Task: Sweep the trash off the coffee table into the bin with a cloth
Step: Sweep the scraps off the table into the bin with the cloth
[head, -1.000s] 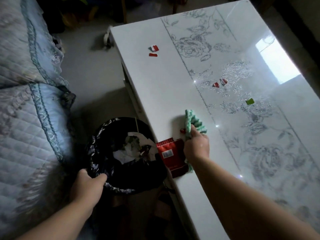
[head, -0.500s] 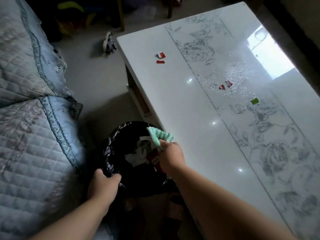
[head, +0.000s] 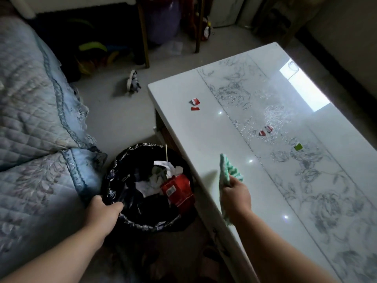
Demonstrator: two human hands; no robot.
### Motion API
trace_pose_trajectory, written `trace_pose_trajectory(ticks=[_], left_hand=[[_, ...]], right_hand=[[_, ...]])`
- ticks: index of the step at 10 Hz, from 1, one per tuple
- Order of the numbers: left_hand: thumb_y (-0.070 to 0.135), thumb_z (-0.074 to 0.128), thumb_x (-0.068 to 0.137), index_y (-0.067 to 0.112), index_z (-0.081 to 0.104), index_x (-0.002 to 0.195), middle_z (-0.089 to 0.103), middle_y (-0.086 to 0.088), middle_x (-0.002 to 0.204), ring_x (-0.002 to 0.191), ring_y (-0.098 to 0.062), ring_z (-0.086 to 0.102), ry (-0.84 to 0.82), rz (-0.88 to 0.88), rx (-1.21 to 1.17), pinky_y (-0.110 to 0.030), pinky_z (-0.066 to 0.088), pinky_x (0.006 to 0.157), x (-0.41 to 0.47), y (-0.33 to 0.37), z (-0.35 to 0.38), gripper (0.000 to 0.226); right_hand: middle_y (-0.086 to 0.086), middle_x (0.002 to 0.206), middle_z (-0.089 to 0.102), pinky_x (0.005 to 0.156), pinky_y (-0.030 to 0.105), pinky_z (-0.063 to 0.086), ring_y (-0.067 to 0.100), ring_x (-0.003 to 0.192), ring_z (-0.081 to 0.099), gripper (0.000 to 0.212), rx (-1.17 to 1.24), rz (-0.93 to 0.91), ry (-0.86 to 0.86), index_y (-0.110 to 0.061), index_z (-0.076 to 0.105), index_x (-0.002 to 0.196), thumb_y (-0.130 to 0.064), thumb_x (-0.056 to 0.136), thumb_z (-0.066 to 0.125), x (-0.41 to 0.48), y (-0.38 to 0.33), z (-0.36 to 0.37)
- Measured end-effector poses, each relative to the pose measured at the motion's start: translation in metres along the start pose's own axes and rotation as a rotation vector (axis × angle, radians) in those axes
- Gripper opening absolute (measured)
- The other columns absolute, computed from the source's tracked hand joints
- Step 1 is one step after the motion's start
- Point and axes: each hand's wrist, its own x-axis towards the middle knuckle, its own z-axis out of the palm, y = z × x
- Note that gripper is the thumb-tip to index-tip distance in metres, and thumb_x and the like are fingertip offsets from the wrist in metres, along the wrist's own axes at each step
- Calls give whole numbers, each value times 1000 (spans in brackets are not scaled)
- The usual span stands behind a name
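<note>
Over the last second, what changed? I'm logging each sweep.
The red packet went off the table edge into the bin. The right hand swung the cloth over the bin, then back above the table. The left hand still grips the bin rim; the scraps stayed.

Green-and-white striped cloth [head: 228,172], black-lined bin [head: 114,180] (red packet [head: 177,190] inside), white floral-patterned table [head: 204,139].

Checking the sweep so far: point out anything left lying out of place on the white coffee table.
Small torn scraps remain on the glossy white coffee table: two red-and-white pieces near the far left corner, two more red pieces mid-table, and one green scrap further right. The red carton already lies in the black-lined bin.
</note>
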Motion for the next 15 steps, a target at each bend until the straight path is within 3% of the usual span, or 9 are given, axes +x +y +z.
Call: trace_pose_trajectory(ticks=[2,4,6,7,8,11,13,14,15], left_hand=[[6,59,85,-3,48,108,50,-16,83,62,-25,45,74,6,-99,-29,41,55,36,40,-9,27],[2,59,85,2,51,97,46,-12,67,53,-21,43,111,34,-56,-25,38,51,62,63,-1,15],[7,61,83,-7,56,102,53,-20,79,62,-28,51,75,-45,-41,-30,42,54,81,69,16,25],[14,62,80,-5,57,104,56,-22,82,63,-29,51,71,-84,-48,-30,44,53,87,68,22,31],[23,63,73,-1,58,102,57,-24,81,60,-32,52,77,-133,-52,-33,46,51,99,63,28,37],[18,64,79,17,63,90,68,-29,95,88,-51,66,73,-166,-20,-47,53,66,110,66,35,10],[8,63,86,5,60,105,64,-22,92,73,-33,57,58,-126,-30,-27,44,57,97,81,36,19],[9,64,87,3,59,106,65,-28,99,77,-34,57,42,-120,-9,-27,44,56,99,83,34,21],[8,63,87,3,58,105,64,-25,100,82,-34,58,34,-110,6,-28,44,56,101,86,30,20]], right_hand=[[9,69,66,57,29,46,29,62,61,37,30,126,219,-19,70,90,-1,69,45,47,16,-39],[17,89,67,75,34,48,36,82,61,37,142,389,470,-13,67,102,-2,73,45,91,57,-81],[10,130,56,64,24,39,15,92,47,45,246,736,440,-13,49,132,-19,87,49,128,74,-111],[0,123,58,67,19,40,18,106,55,45,40,818,373,-17,50,132,-21,87,49,150,70,-127],[14,125,58,65,28,41,29,102,58,45,261,706,412,-9,49,130,-15,85,51,174,68,-146],[18,131,51,106,38,38,39,114,50,67,3,449,325,-32,52,130,7,76,43,235,33,-166],[16,130,53,98,34,41,37,111,51,79,-56,312,287,-37,51,130,11,69,40,248,11,-153],[13,124,60,81,25,46,28,90,57,76,-29,245,249,-39,52,128,10,71,41,255,1,-144],[3,122,62,77,25,45,20,88,55,65,49,196,218,-42,55,124,3,78,47,256,-10,-130]])
